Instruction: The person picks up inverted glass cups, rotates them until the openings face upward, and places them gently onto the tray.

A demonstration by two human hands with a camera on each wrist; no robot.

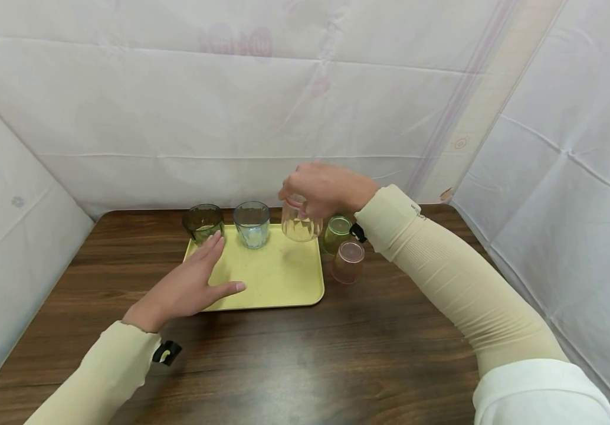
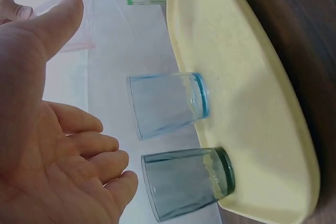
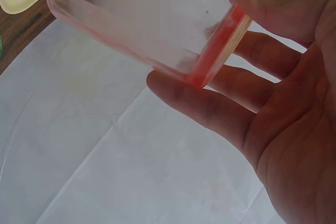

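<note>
Above the tray's far right corner we hold a clear tumbler with a pink rim (image 1: 301, 223), our right hand (image 1: 326, 189) over it, its fingers (image 3: 210, 106) pinching the rim from above. It hangs tilted, its base near the yellow tray (image 1: 275, 277) or just touching it; we cannot tell which. Along the tray's far edge stand a blue glass (image 1: 252, 224) and, at the far left corner, a dark green glass (image 1: 203, 222), both upright. Our left hand (image 1: 188, 286) rests flat on the tray's left part, fingers straight and relaxed, gripping nothing, fingertips near the dark green glass. Just beyond the tray's right edge, on the wooden counter (image 1: 305, 360), stand a light green cup (image 1: 337, 233) and a pink cup (image 1: 348, 261).
</note>
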